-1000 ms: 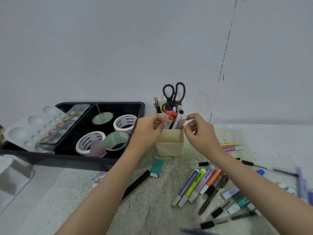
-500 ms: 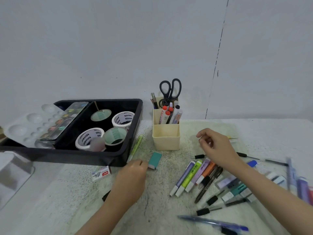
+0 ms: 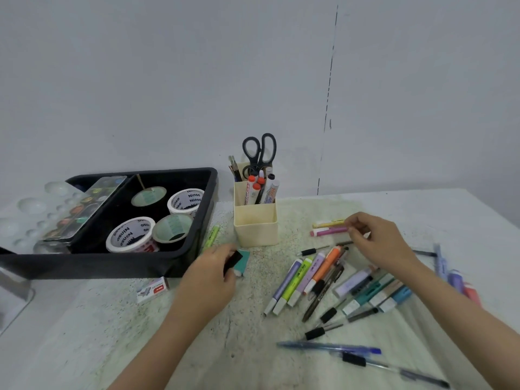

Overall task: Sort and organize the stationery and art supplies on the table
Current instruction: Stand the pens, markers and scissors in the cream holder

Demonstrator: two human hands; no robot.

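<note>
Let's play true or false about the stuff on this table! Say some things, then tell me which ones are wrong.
1. The scissors stand in the cream holder. True.
2. The left hand is empty. False: it grips a black marker.
3. The black tray holds tape rolls. True.
4. The orange highlighter stands in the holder. False: it lies on the table among other pens.

Table (image 3: 247, 361) w/ cream pen holder (image 3: 255, 229); black tray (image 3: 112, 266) to its left, green highlighter (image 3: 211, 237) btwn them, teal eraser (image 3: 244, 260) just in front, staple box (image 3: 153, 289) front-left, pink highlighter (image 3: 329, 231) right, marker pile (image 3: 323, 280) front-right.
</note>
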